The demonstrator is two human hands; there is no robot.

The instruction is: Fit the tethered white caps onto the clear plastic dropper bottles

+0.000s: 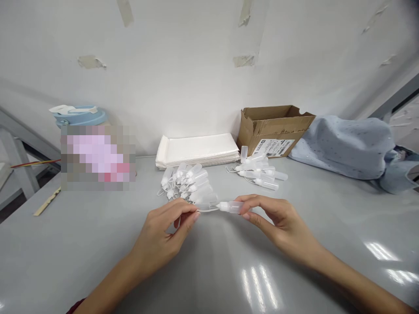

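Observation:
My right hand [278,220] pinches the body of a small translucent squeeze bottle [231,207] with a white collar and a thin needle tip pointing left. My left hand [170,224] has its thumb and fingers closed on a clear cap [205,206], level with the needle tip. A white strap [209,210] runs from the bottle's collar toward my left fingers. Just behind my left hand lies a pile of similar bottles [196,178]. A second group of bottles [266,174] rests farther back on the right, with one clear cap [244,154] standing upright.
White padded envelopes [199,148] are stacked against the wall. Beside them stands an open cardboard box [278,131], with blue speckled cloth [350,146] to its right. A light blue lidded container [80,117] sits at the left behind a blurred patch. The grey tabletop [209,270] reflects lights.

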